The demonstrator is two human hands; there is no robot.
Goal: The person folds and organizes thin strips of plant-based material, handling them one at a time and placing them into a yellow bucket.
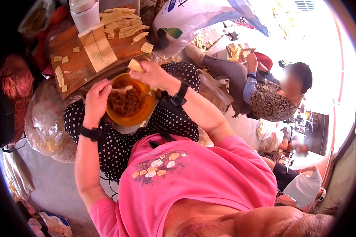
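An orange-yellow bowl (151,103) rests between my knees, with many brown strip-like pieces (126,104) in it. My left hand (95,100) is over the bowl's left rim, its fingers pinched at the end of a thin pale strip (122,90) that hangs over the brown pieces. On the far right side of the bowl, my right hand (159,76) is closed around a flat pale-yellow piece (135,65), which sticks out past the thumb. Both wrists wear black bands.
Ahead stands a wooden board (67,43) bearing a pile of pale-yellow strips (122,21), a small flat wooden block (98,47) and a white lidded container (85,15). Clear plastic bags (47,122) lie at left. A large white sack (201,17) and a seated co-worker (273,94) are to the right.
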